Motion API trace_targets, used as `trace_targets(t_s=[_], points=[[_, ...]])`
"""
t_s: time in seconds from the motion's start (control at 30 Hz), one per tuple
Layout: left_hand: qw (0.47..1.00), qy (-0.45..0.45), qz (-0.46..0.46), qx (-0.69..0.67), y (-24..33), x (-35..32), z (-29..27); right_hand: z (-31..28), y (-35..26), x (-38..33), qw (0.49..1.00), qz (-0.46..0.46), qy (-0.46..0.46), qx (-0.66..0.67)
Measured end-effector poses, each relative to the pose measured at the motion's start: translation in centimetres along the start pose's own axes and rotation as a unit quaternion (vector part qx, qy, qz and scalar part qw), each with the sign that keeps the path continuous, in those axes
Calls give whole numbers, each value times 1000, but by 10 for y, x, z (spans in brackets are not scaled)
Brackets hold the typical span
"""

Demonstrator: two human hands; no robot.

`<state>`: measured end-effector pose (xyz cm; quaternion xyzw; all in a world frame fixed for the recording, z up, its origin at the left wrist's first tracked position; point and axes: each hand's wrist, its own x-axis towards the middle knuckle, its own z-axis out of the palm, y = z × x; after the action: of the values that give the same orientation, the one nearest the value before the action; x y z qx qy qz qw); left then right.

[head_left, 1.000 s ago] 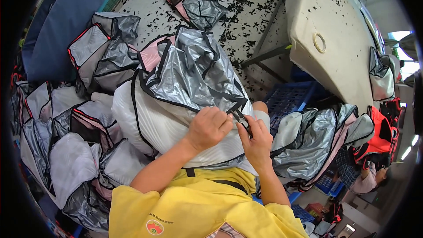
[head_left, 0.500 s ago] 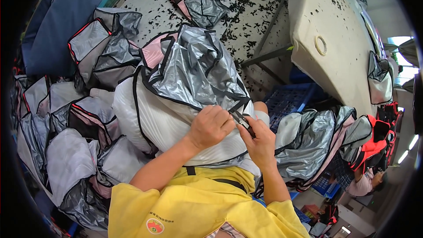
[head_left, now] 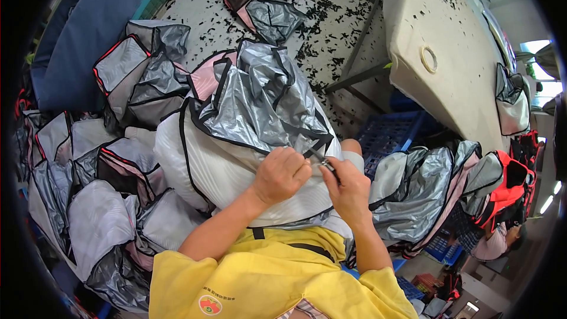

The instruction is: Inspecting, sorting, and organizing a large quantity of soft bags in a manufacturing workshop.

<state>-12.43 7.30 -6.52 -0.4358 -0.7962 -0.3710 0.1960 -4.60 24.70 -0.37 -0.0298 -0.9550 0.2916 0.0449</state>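
Across the lap: silver-lined fabric bag (head_left: 254, 112) with black edge binding, crumpled lining facing up, white ribbed fabric (head_left: 236, 183) spread beneath and toward the yellow shirt (head_left: 266, 277).

Left hand (head_left: 280, 172): clenched at the bound lower edge of the bag, fingers curled in; exact portion pinched hidden by the knuckles. Right hand (head_left: 347, 186): closed around a small snips-like tool (head_left: 317, 155), narrow metal end directed up and left toward the binding near the lining's corner, handle mostly covered by the grip. Between both hands: a narrow gap only.

At left: heap of similar silver, white and grey bags (head_left: 100, 215), some with red piping. Ahead: pale floor (head_left: 192, 9) strewn with black scraps (head_left: 325, 20), with another silver bag (head_left: 274, 18) lying there. At right: blue plastic crate (head_left: 384, 133), more silver bags (head_left: 410, 195), and a cream tabletop (head_left: 466, 97) bearing a pale ring-shaped roll (head_left: 422, 59). At far right: a seated person (head_left: 491, 246) in a pink top.
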Motion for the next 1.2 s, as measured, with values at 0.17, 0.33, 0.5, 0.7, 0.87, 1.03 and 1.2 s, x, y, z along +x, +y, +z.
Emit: trace_targets(t_s=[0.17, 0.33, 0.5, 0.7, 0.87, 1.03, 1.2], points=[[993, -8, -110, 44, 4, 21, 3, -1, 12, 16, 988, 65, 105, 88], [968, -80, -239, 4, 8, 41, 3, 24, 20, 52, 977, 90, 67, 183], [939, -144, -307, -60, -9, 60, -6, 37, 42, 67, 927, 146, 94, 333], [847, -179, -391, -311, -31, 59, -12, 50, 46, 85, 913, 120, 64, 384], [769, -196, -405, -453, -47, 49, -13, 46, 45, 92, 889, 144, 3, 434], [729, -220, -431, -484, -55, 50, -16, 49, 47, 92, 887, 169, -8, 430], [706, -218, -438, -512, -59, 43, -17, 47, 39, 88, 882, 172, -4, 439]])
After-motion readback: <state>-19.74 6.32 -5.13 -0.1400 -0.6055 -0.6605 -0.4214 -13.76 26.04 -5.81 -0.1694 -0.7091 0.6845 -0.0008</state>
